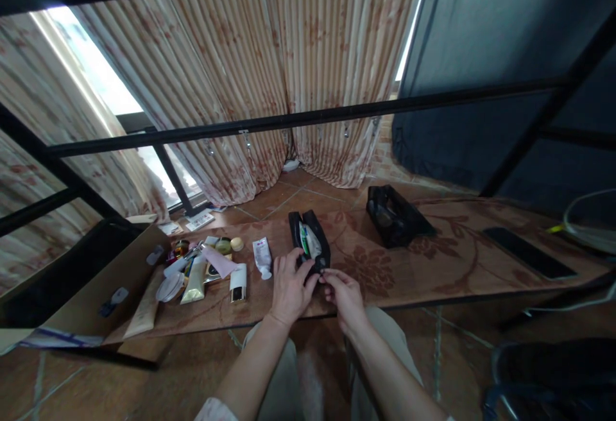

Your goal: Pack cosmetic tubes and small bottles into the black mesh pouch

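Observation:
In front of me on the cloth-covered table lies a small black zip pouch (323, 241), its top gaping, with white and green items (310, 240) showing inside. My left hand (291, 285) grips the near end of the pouch, fingers closed over its side. At that same end, my right hand (344, 296) pinches what looks like the zipper pull, which is too small to see clearly. A white tube (262, 257) lies just left of the pouch. Farther left stands a white bottle with a shiny base (238, 282).
Cosmetic tubes and jars (195, 276) crowd the left, beside a cardboard box (86, 286). A larger black bag (397, 215) stands to the right, then a dark phone-like slab (529, 253) and a pale cable (572, 299). A black metal bar (308, 116) crosses beyond the table.

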A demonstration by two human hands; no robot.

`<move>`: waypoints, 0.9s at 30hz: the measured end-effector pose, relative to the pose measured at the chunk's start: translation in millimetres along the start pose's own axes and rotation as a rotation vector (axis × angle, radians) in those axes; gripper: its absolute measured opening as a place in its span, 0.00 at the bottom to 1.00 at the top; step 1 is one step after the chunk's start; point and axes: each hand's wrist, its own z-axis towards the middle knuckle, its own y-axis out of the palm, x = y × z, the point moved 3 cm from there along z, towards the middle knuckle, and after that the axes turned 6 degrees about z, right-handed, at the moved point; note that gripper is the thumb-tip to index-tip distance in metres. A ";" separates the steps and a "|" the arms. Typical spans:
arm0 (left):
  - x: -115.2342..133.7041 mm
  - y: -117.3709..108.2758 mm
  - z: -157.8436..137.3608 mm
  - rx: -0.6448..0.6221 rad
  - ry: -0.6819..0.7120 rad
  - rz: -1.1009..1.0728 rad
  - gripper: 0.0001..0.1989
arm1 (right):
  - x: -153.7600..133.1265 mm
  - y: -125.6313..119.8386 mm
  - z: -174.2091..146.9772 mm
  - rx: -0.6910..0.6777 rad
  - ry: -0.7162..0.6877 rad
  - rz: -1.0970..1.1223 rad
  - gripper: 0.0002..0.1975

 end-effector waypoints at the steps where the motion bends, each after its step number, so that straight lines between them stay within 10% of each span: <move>1: 0.2 -1.4 1.8 -0.005 0.000 0.001 0.12 | -1.1 0.8 -0.7 -0.013 -0.005 -0.004 0.13; 11: 8.4 -10.3 19.6 -0.061 -0.014 -0.053 0.06 | -2.0 3.7 0.1 -0.014 -0.079 -0.074 0.12; 27: -1.9 -4.4 55.8 -0.506 -0.041 -0.313 0.06 | -4.7 11.5 -0.7 -0.009 -0.300 -0.535 0.13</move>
